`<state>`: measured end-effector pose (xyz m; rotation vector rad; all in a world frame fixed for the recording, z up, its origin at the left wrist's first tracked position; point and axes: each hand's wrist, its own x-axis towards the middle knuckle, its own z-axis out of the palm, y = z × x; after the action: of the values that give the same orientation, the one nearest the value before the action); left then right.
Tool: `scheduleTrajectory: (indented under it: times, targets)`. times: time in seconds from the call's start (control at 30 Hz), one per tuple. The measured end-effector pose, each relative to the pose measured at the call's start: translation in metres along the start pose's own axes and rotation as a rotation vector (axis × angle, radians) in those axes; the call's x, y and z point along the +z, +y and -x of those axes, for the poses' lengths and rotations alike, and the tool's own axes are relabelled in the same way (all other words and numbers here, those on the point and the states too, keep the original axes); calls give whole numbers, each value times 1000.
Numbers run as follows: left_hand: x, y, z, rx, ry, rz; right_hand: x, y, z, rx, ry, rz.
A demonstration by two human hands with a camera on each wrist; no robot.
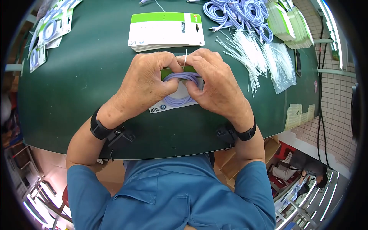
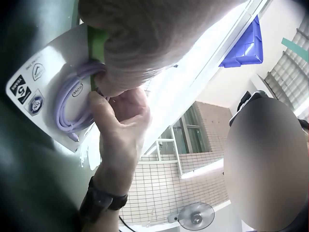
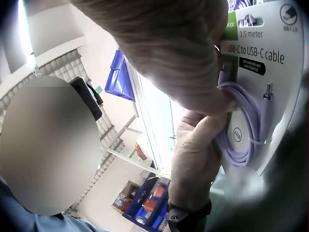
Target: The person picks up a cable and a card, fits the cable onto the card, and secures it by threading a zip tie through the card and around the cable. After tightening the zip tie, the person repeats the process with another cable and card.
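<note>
A coiled lilac USB-C cable (image 1: 178, 101) lies against a white and green retail card (image 1: 156, 108), tilted up over the table. My left hand (image 1: 147, 76) grips the coil and the card's upper part between thumb and curled fingers. From the other side, my right hand (image 1: 218, 82) holds the same coil and card, its thumb at the inside of the loop. A thin white cable tie (image 1: 186, 57) sticks up between the fingertips. The right wrist view shows the cable's plug (image 3: 268, 91) and a small tie (image 3: 257, 141) round the coil; the fingers hide the upper part of the loop.
A stack of flat cards (image 1: 165, 32) lies just beyond my hands. Loose cable ties (image 1: 247, 53), a bag of ties (image 1: 281, 69), coiled cables (image 1: 249, 13) and more cards (image 1: 301, 28) lie back right. Carded cables (image 1: 50, 28) lie at far left.
</note>
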<state>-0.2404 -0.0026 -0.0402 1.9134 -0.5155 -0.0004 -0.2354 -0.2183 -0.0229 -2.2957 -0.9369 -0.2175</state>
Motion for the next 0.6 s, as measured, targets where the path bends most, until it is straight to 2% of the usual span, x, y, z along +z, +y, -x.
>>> scheduleTrajectory:
  times: [0.47, 0.6]
  targets:
    - [-1, 3, 1, -74, 12, 25, -2, 3, -1, -4, -9, -109]
    - [0, 2, 3, -106, -17, 30, -1, 2, -1, 111, 22, -302]
